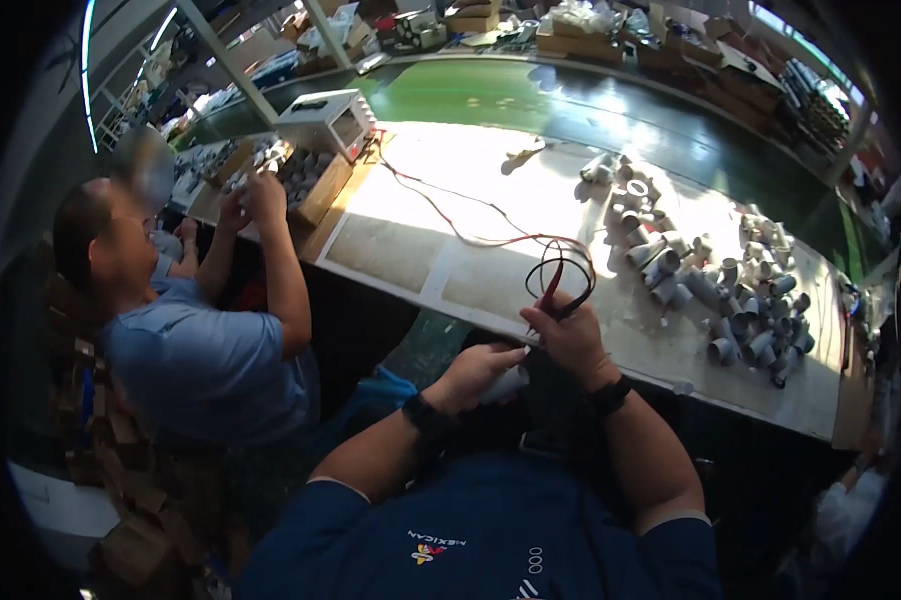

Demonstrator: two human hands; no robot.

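My left hand [474, 378] is closed around a light grey cylindrical part [507, 385], just off the table's near edge. My right hand [574, 342] is closed on a pair of test probes, one red [553, 285] and one black, held close to the part. Whether the tips touch it I cannot make out. The probes' red and black leads [471, 236] loop above my right hand and run across the table to a white boxy instrument [328, 122] at the far left. Several grey and white cylindrical parts [741, 300] lie in a loose heap to the right of my hands.
The pale worktable [391, 255] stretches across in front of me, with a green conveyor belt [471, 85] behind it. On the left a co-worker in a blue shirt [206, 365] handles small parts beside a cardboard box [323, 195] of grey pieces. Cartons [141, 550] pile up at the lower left.
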